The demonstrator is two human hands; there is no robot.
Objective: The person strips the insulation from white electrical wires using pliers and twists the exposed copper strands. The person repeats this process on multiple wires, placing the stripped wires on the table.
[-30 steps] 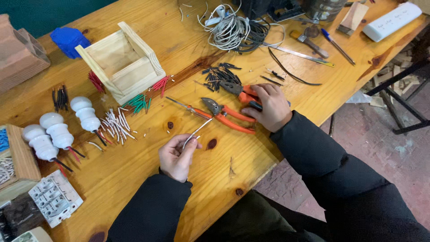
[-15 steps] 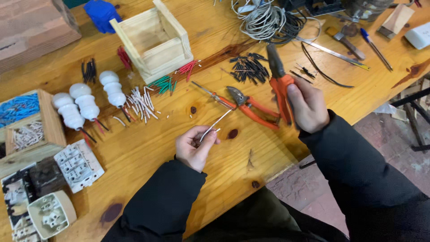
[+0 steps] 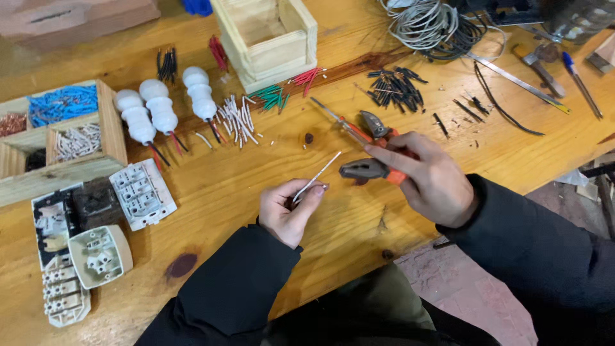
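wire and pliers over the workbench

the left hand point(image 3: 288, 211) pinched a short white wire piece point(image 3: 317, 177) between thumb and fingers, near the front edge of the wooden workbench point(image 3: 256, 166). the right hand point(image 3: 426, 176) was wrapped around orange-handled pliers point(image 3: 366, 168), whose dark jaws pointed at the wire's tip, just apart from it. a second pair of orange-handled pliers point(image 3: 375, 125) lay just behind.

White porcelain insulators point(image 3: 161, 109) stand beside a wooden box point(image 3: 269, 40).
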